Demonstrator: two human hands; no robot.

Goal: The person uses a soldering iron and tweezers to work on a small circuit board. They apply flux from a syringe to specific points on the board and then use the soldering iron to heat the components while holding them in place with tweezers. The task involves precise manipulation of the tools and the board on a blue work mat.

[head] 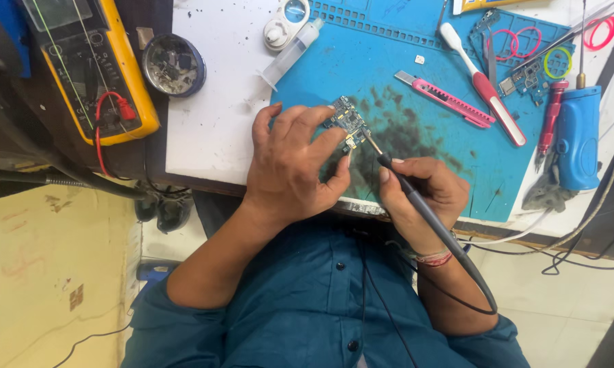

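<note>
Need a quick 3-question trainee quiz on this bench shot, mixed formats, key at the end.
1. True or false: the left hand steadies the small circuit board on the blue mat.
2. What does the right hand hold? A) pink utility knife B) soldering iron C) syringe
3. Fill in: the yellow multimeter lies to the ____ of the mat in the picture.

Key:
1. True.
2. B: the soldering iron, its tip at the board; the pink utility knife and syringe lie untouched.
3. Left.
</note>
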